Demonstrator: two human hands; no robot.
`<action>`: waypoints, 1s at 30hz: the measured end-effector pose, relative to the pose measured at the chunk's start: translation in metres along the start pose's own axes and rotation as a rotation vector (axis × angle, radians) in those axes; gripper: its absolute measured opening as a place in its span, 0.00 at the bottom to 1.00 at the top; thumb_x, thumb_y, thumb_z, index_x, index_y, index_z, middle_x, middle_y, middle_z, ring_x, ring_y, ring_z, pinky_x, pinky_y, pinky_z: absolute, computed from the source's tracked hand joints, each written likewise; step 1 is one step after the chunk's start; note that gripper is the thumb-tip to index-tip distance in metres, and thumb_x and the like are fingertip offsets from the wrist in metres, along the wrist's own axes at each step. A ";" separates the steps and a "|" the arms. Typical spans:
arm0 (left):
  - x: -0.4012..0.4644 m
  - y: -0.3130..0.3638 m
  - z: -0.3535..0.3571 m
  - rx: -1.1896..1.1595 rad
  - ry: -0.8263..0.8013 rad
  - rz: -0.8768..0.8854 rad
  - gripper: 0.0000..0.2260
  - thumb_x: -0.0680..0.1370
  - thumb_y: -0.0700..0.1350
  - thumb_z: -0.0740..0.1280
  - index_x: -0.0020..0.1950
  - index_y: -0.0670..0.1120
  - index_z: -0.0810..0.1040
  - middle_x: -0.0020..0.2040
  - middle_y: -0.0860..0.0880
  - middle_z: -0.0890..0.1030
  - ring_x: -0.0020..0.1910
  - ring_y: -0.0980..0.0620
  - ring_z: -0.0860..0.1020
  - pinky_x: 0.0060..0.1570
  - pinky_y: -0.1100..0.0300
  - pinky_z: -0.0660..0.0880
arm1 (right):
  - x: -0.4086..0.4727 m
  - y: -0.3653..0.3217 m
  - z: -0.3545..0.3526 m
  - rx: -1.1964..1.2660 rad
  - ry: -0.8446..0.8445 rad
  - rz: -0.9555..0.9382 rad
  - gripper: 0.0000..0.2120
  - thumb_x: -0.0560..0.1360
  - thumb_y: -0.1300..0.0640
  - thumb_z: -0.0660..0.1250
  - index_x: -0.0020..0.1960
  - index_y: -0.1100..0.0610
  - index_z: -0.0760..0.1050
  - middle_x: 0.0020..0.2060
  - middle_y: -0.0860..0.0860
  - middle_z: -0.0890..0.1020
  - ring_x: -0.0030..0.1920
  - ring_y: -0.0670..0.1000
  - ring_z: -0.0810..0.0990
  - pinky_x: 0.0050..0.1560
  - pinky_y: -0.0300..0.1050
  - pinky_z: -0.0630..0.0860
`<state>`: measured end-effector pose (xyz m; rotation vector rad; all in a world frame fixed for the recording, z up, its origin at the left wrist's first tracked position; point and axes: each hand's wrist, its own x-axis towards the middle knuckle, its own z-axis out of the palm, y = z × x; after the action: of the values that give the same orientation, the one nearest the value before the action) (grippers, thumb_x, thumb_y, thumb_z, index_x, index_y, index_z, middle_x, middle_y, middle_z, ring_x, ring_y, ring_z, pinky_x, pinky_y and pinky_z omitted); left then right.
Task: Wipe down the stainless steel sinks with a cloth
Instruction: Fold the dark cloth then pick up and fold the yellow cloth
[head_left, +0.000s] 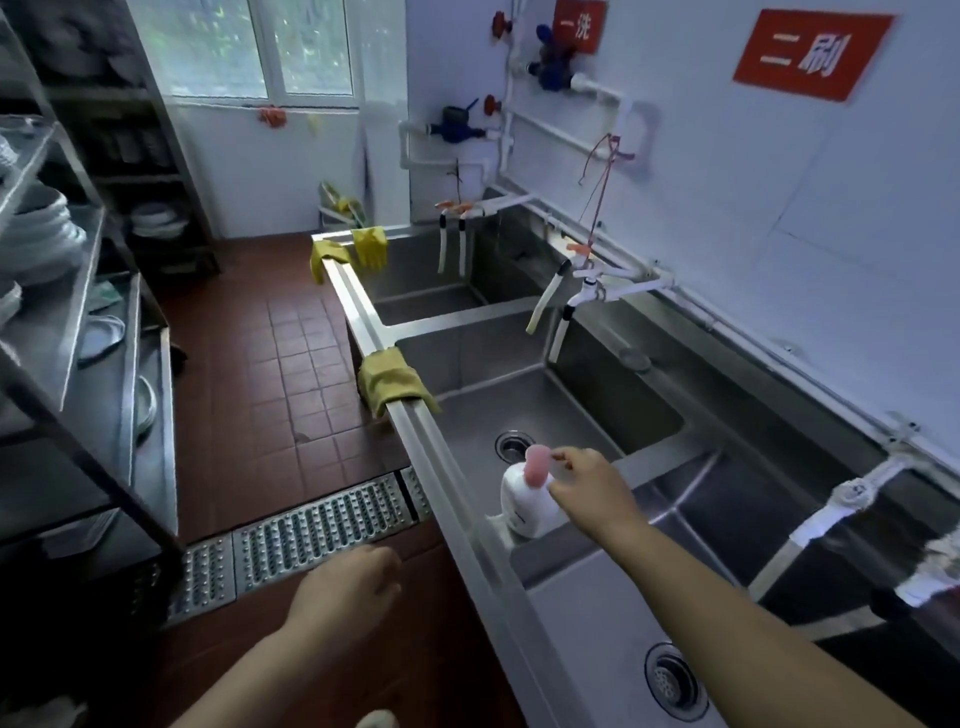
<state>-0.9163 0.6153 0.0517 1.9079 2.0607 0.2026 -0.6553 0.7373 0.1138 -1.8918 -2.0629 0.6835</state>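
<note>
Your right hand (582, 486) reaches out over the divider between two basins, fingers loosely curled toward a white bottle (524, 501) with a pink cap (536, 464). The fingertips sit right at the cap, but you cannot tell whether they pinch it or only touch it. The bottle stands upright on the divider at the near rim, its long axis vertical, cap up; no label on it can be read.

Your left hand (345, 584) hangs lower and to the left of the bottle, over the red tiled floor (291, 374) and just short of the metal drain grate (317, 525). Its fingers are loosely curled and hold nothing.

The row of stainless steel sinks (431, 426) runs lengthwise away from you, from beneath your right forearm toward the far window. Three basins show, and two drain holes: one just beyond your right hand, one beneath your right arm.

A yellow cloth (392, 382) is folded over the front rim, beyond your right hand and to its left, draping down both sides. Farther along the same rim hang two yellow rubber gloves (370, 247), fingers pointing down.

On the wall to the right of your right hand are two red signs (813, 54) with white characters; the nearer reads 二刷, the farther 一洗.
</note>
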 end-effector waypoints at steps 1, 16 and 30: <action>0.014 -0.004 0.000 -0.010 -0.017 0.017 0.12 0.75 0.55 0.62 0.57 0.58 0.74 0.55 0.58 0.77 0.55 0.56 0.76 0.46 0.61 0.70 | 0.009 -0.003 0.004 -0.006 -0.003 0.017 0.20 0.74 0.53 0.64 0.66 0.49 0.72 0.62 0.52 0.73 0.58 0.53 0.76 0.55 0.46 0.73; 0.263 -0.083 -0.029 0.020 -0.104 0.191 0.14 0.77 0.47 0.61 0.61 0.51 0.75 0.59 0.51 0.75 0.57 0.50 0.74 0.47 0.58 0.71 | 0.074 -0.037 0.039 -0.106 0.129 0.532 0.11 0.68 0.42 0.64 0.39 0.50 0.71 0.33 0.43 0.76 0.35 0.45 0.75 0.33 0.40 0.70; 0.366 -0.077 0.002 0.225 -0.145 0.185 0.20 0.77 0.44 0.55 0.69 0.48 0.69 0.70 0.51 0.68 0.71 0.48 0.60 0.67 0.50 0.59 | 0.043 0.003 0.025 0.011 0.238 0.866 0.08 0.68 0.46 0.68 0.37 0.49 0.72 0.34 0.47 0.79 0.36 0.49 0.77 0.33 0.42 0.70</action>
<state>-1.0073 0.9691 -0.0260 2.1775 1.8799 -0.1278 -0.6701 0.7758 0.0860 -2.6842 -1.0345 0.5753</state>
